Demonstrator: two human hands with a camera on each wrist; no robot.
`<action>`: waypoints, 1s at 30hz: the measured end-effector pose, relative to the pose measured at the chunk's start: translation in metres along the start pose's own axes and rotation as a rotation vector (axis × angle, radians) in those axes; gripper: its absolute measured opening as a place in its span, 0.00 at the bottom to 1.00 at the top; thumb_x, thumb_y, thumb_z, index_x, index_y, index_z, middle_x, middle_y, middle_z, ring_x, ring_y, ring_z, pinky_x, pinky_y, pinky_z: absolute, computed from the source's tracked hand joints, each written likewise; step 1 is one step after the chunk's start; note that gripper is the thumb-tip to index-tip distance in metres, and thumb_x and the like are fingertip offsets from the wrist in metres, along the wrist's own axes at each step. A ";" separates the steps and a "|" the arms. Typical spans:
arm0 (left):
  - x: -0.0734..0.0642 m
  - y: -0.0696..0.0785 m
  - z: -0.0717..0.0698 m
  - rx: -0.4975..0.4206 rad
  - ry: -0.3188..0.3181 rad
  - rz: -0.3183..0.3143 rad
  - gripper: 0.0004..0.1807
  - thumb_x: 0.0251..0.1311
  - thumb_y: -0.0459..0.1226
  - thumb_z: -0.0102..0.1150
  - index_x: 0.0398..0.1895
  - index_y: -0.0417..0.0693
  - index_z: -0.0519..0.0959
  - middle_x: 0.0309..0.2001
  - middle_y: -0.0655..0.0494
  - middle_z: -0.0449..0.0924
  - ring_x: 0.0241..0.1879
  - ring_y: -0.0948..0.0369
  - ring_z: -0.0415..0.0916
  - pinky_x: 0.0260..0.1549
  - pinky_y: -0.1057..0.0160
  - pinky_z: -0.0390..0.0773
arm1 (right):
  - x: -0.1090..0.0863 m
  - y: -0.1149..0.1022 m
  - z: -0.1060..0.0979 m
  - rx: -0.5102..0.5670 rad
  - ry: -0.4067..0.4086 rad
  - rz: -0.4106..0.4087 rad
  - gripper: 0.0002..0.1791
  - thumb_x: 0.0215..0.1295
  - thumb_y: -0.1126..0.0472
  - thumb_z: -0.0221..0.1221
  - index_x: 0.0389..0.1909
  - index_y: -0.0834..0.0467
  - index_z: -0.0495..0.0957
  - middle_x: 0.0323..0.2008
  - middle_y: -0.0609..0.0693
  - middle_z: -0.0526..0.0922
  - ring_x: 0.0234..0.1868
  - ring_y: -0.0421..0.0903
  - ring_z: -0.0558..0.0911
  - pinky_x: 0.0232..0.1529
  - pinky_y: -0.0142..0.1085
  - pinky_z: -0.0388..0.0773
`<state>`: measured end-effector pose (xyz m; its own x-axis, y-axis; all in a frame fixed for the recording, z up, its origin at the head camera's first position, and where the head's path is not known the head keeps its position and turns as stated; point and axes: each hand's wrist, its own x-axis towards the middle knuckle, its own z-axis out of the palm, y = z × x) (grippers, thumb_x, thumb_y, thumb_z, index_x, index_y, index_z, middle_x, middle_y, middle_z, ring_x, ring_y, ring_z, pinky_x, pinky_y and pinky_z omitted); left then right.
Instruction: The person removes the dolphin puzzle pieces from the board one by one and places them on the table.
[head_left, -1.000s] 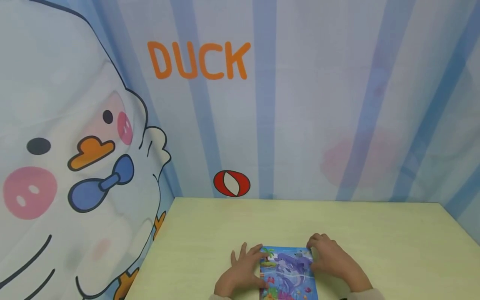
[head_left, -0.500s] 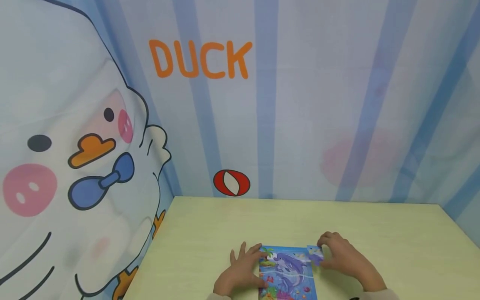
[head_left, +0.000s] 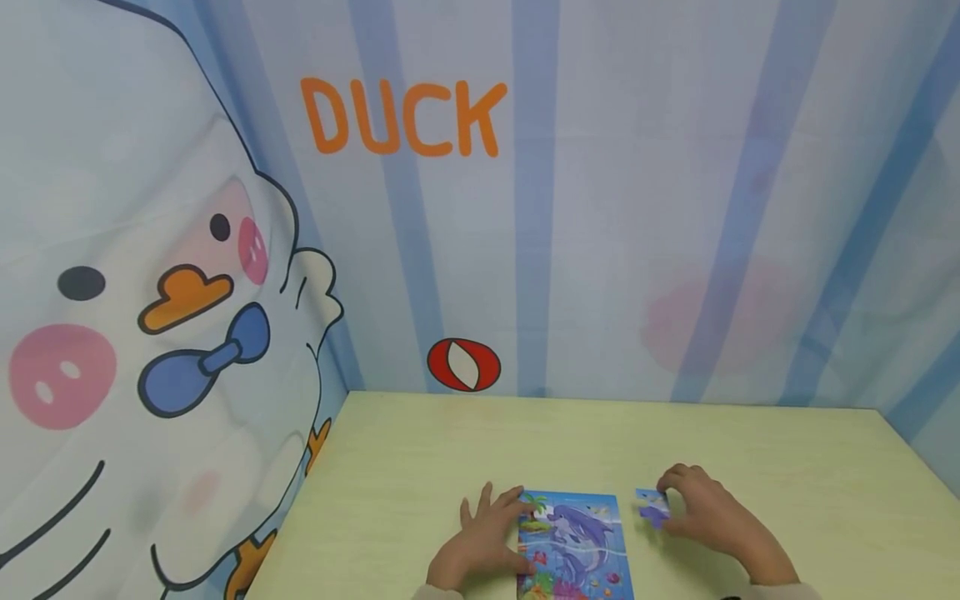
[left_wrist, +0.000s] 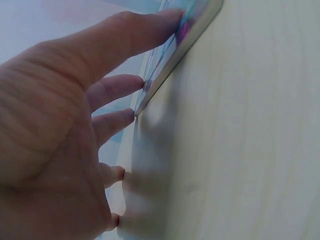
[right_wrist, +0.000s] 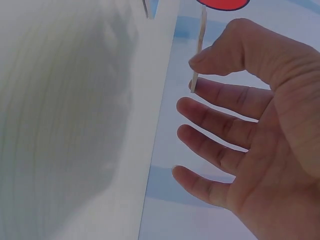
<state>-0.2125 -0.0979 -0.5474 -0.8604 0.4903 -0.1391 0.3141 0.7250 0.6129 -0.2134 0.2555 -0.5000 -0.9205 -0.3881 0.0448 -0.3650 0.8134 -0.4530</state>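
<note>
A dolphin jigsaw puzzle, bright blue with a palm tree at its top left, lies on the table and runs off the bottom of the head view. My left hand rests at its left side with spread fingers, thumb and index finger touching the puzzle's surface. In the left wrist view, the thumb lies on top of the puzzle, near its edge. To the right of the puzzle, my right hand pinches a small blue and purple puzzle piece between thumb and index finger. Edge-on, the piece looks thin in the right wrist view.
The pale yellow table reaches back to a striped blue and white curtain printed with DUCK. On the left hangs a large cartoon duck print. Bare tabletop shows behind and on both sides of the hands.
My right hand has moved right from the puzzle's upper right corner, carrying a puzzle piece away from it. The left hand has stayed in place on the puzzle.
</note>
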 end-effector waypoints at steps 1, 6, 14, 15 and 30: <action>0.000 0.001 0.000 -0.001 0.001 0.003 0.41 0.48 0.50 0.79 0.69 0.62 0.74 0.77 0.55 0.57 0.77 0.34 0.37 0.63 0.21 0.34 | -0.001 0.001 -0.001 -0.001 -0.003 0.004 0.21 0.49 0.59 0.76 0.43 0.62 0.82 0.48 0.55 0.80 0.50 0.61 0.77 0.46 0.58 0.76; 0.000 0.001 -0.001 0.004 0.007 0.004 0.42 0.47 0.50 0.79 0.69 0.62 0.74 0.77 0.54 0.57 0.76 0.33 0.37 0.63 0.21 0.34 | -0.005 0.010 -0.005 0.002 -0.009 0.021 0.21 0.49 0.60 0.74 0.44 0.63 0.82 0.48 0.56 0.80 0.50 0.61 0.77 0.46 0.58 0.76; 0.001 0.002 -0.001 -0.011 0.002 -0.015 0.40 0.48 0.49 0.79 0.68 0.62 0.75 0.77 0.54 0.58 0.77 0.35 0.37 0.63 0.22 0.34 | -0.013 0.028 -0.010 -0.002 -0.016 0.037 0.21 0.52 0.58 0.74 0.44 0.62 0.82 0.47 0.54 0.80 0.48 0.58 0.77 0.46 0.55 0.76; 0.001 0.003 -0.001 -0.012 0.000 -0.016 0.40 0.48 0.49 0.79 0.68 0.61 0.75 0.77 0.54 0.58 0.77 0.35 0.37 0.63 0.22 0.34 | -0.015 0.031 -0.011 -0.001 -0.018 0.041 0.21 0.52 0.58 0.74 0.44 0.62 0.82 0.47 0.54 0.79 0.48 0.59 0.77 0.46 0.55 0.76; -0.002 0.007 -0.005 0.000 -0.007 -0.016 0.40 0.49 0.48 0.79 0.69 0.61 0.75 0.77 0.53 0.59 0.77 0.35 0.40 0.63 0.22 0.37 | -0.031 0.069 -0.012 -0.051 -0.001 0.062 0.20 0.47 0.63 0.73 0.41 0.66 0.82 0.43 0.58 0.81 0.45 0.63 0.79 0.45 0.57 0.77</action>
<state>-0.2106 -0.0958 -0.5391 -0.8624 0.4823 -0.1539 0.3005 0.7324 0.6110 -0.2120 0.3293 -0.5218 -0.9415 -0.3365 0.0174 -0.3139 0.8571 -0.4085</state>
